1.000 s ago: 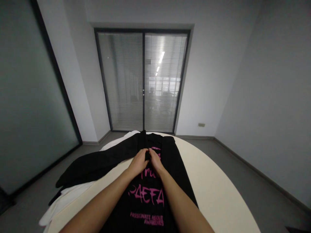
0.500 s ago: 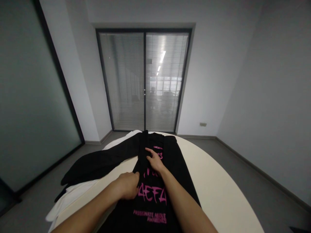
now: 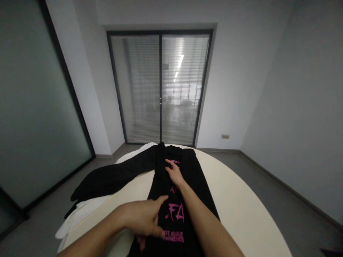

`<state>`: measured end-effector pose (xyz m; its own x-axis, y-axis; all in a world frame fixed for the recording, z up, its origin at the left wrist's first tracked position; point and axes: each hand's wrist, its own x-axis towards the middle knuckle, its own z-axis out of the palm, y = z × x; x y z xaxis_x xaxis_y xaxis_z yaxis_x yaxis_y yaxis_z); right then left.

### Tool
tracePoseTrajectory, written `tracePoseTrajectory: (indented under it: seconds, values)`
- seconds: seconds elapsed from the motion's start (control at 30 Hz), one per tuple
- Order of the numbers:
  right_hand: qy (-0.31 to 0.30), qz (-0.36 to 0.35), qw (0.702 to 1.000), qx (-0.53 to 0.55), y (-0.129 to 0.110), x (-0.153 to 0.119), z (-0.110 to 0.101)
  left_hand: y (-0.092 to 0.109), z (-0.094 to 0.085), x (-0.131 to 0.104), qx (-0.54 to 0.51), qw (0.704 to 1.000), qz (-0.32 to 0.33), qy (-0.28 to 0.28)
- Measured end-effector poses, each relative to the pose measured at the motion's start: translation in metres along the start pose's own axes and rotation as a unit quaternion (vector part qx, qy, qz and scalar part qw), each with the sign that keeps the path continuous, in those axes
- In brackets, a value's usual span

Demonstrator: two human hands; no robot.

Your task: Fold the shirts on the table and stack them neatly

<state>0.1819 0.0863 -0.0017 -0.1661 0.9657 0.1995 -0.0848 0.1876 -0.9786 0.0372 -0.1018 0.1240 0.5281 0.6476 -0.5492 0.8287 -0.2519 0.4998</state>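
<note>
A black long-sleeved top (image 3: 193, 185) with pink lettering lies lengthwise on the round table. Its left side is folded inward over part of the print, and one black sleeve (image 3: 115, 176) stretches out to the left. My left hand (image 3: 146, 217) rests on the near left folded edge, thumb and fingers apart. Farther up, my right hand (image 3: 175, 175) lies on the upper print beside the fold, its fingers spread. Neither hand grips the cloth. The near end of the top runs out of view at the bottom.
White cloth (image 3: 66, 225) lies along the table's left edge, partly under the black sleeve. The pale round table (image 3: 238, 207) curves away at the right. Beyond it stand a glass door (image 3: 160, 89) with blinds and grey walls; a frosted glass panel (image 3: 40, 107) is at the left.
My left hand has loosened from the top's left edge and opened over it. That edge now lies farther right, covering more letters. The right hand has shifted slightly up and right.
</note>
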Motion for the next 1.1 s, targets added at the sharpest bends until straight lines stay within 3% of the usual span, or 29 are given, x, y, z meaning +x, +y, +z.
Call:
tracePoseTrajectory:
  seconds: [0.1,0.23,0.4,0.57,0.67,0.77,0.9,1.0,1.1]
  values:
    - [0.028,-0.003,1.0,-0.014,-0.002,0.0,-0.008,0.0,0.01,0.012,-0.015,0.997,0.047,-0.057]
    - [0.015,0.007,1.0,-0.013,0.0,-0.002,-0.014,-0.005,0.025,0.021,0.122,0.987,0.101,0.0]
    - [-0.002,0.011,1.0,-0.015,0.003,-0.002,-0.013,-0.009,0.034,0.022,0.168,0.971,0.166,0.033]
    - [-0.007,-0.01,1.0,-0.019,-0.003,-0.002,-0.013,-0.008,0.027,0.021,0.089,0.967,0.237,0.009]
    - [0.044,-0.058,0.996,-0.042,-0.007,0.0,-0.017,-0.005,0.024,0.023,-0.001,0.955,0.296,0.033]
    - [0.086,-0.061,0.991,-0.078,-0.006,0.001,-0.022,-0.001,0.032,0.031,0.027,0.95,0.307,0.055]
    - [0.088,-0.051,0.988,-0.112,-0.003,0.001,-0.024,-0.002,0.047,0.044,0.094,0.947,0.302,0.058]
    - [0.096,-0.09,0.984,-0.118,-0.005,0.0,-0.023,-0.006,0.049,0.048,0.053,0.942,0.327,0.052]
    - [0.129,-0.087,0.98,-0.123,-0.008,0.0,-0.024,-0.007,0.049,0.05,0.013,0.935,0.352,0.039]
